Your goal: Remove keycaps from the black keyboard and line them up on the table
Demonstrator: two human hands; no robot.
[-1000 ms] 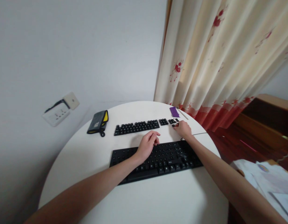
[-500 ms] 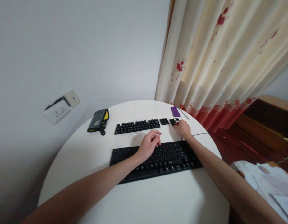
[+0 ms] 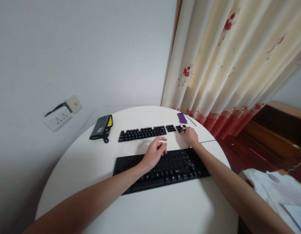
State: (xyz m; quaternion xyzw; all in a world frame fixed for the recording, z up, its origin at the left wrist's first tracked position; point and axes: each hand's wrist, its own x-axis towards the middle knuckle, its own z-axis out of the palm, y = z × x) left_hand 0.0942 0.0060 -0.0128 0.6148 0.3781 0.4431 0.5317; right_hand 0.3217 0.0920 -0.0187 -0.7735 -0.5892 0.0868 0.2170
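Note:
A black keyboard [image 3: 150, 186] lies on the white round table, with bare places among its keys. Over its back edge hovers my left hand [image 3: 155, 152], its fingers loosely curled and apart, holding nothing. Beyond the keyboard, loose black keycaps stand in blocks: a long block [image 3: 142, 133], a small block [image 3: 170, 128] and another block [image 3: 179, 128] at the right. My right hand [image 3: 190, 136] is at that right block, fingers pinched on a thin shiny metal tool [image 3: 182, 126], too small to name surely. My hand partly hides the block.
Behind the right block lie a purple cloth [image 3: 182, 118] and a thin pale stick [image 3: 191, 120]. A grey pouch with yellow lining [image 3: 100, 127] sits at the back left. A cable [image 3: 208, 141] runs off the table's right side. Wall and curtain [image 3: 201, 81] stand close behind.
The view has shifted slightly. Both hands stay nearly where they were, my right hand still at the right keycap block with the metal tool.

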